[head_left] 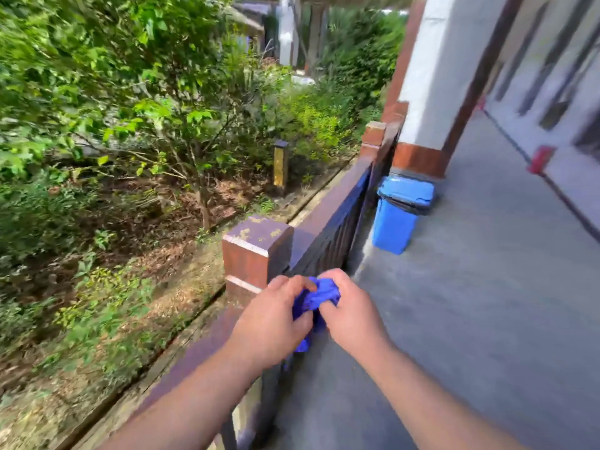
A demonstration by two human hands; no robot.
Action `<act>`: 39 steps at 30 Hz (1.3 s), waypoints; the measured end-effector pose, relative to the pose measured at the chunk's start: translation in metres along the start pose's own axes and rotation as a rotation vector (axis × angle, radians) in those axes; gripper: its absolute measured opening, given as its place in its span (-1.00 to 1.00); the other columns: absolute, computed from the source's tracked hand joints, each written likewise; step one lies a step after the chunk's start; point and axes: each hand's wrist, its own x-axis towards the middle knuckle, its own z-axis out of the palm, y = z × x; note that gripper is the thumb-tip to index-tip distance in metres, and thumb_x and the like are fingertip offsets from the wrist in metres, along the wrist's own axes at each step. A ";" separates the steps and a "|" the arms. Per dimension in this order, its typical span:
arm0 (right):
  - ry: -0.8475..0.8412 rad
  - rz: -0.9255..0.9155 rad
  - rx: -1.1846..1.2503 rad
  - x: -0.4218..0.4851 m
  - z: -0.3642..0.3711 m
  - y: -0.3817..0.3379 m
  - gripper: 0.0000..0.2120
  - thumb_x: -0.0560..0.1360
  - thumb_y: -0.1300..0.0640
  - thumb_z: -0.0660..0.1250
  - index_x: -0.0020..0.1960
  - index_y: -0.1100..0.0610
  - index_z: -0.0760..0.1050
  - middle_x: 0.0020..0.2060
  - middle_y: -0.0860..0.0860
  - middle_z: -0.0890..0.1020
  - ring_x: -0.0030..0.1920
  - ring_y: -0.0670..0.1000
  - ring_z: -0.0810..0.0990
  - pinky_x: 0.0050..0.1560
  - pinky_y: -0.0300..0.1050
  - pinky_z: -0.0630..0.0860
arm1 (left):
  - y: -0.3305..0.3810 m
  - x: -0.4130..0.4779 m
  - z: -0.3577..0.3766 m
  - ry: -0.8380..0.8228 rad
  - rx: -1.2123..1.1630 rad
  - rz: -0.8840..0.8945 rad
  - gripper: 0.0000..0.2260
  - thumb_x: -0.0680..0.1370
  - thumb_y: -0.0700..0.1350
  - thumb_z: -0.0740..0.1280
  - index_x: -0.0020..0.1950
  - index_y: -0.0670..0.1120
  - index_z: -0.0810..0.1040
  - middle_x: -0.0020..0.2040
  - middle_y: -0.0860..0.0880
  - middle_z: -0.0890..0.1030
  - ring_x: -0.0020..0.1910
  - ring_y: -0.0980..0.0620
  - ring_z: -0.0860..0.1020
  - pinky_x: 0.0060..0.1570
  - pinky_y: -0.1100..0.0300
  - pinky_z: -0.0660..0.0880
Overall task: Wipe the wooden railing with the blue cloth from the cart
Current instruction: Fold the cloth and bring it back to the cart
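Low in the frame's centre, the blue cloth (316, 298) is being bunched by the left hand (271, 316) and right hand (349, 315), both closed on it; it is best flattened before being pressed onto the railing (328, 222).

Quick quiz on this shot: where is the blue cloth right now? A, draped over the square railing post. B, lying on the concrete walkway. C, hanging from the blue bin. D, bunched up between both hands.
D: the blue cloth is crumpled between the left hand and the right hand, both closed on it just in front of the railing post, not resting on anything.
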 end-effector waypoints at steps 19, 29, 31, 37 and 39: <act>0.525 0.472 -0.104 -0.174 -0.289 0.179 -0.43 0.45 -0.01 0.41 0.42 -0.20 0.36 0.28 -0.17 0.49 0.16 -0.16 0.56 0.19 -0.03 0.53 | 0.322 0.099 0.239 -0.573 -0.709 0.058 -0.59 0.23 -0.28 0.16 -0.11 0.03 0.67 -0.19 -0.09 0.71 -0.24 -0.23 0.65 -0.21 -0.13 0.62; 0.985 0.657 0.145 -0.259 -0.373 0.236 -0.43 0.45 0.16 0.38 0.14 -0.52 0.39 -0.11 -0.35 0.67 -0.10 -0.31 0.62 -0.19 -0.42 0.46 | 0.466 0.076 0.330 -0.969 -0.919 0.120 -0.73 0.36 -0.28 0.36 0.01 -0.06 0.63 -0.09 0.02 0.67 -0.18 -0.02 0.63 -0.14 0.04 0.58; 1.060 0.735 0.109 -0.281 -0.384 0.239 -0.49 0.45 0.17 0.38 0.26 -0.33 0.46 -0.05 -0.23 0.69 -0.02 -0.22 0.64 -0.05 -0.25 0.54 | 0.482 0.066 0.347 -1.025 -0.805 0.298 -0.72 0.36 -0.24 0.35 -0.01 0.05 0.63 -0.14 0.03 0.67 -0.27 0.04 0.60 -0.25 0.17 0.53; 1.215 0.945 -0.047 -0.343 -0.395 0.230 -0.53 0.34 0.00 0.27 0.26 -0.08 0.48 0.03 -0.10 0.68 0.08 -0.03 0.65 0.12 0.02 0.56 | 0.524 0.034 0.403 -1.135 -0.618 0.667 -0.79 0.34 -0.17 0.36 -0.10 0.11 0.56 -0.38 0.04 0.57 -0.44 0.02 0.46 -0.37 0.05 0.41; 1.299 1.016 -0.088 -0.365 -0.388 0.219 -0.52 0.34 0.04 0.28 0.26 -0.08 0.48 0.04 -0.07 0.69 0.08 0.01 0.66 0.10 0.03 0.57 | 0.537 0.014 0.412 -1.203 -0.617 0.756 -0.77 0.29 -0.08 0.34 -0.10 0.16 0.54 -0.36 0.01 0.61 -0.41 -0.02 0.49 -0.31 -0.03 0.47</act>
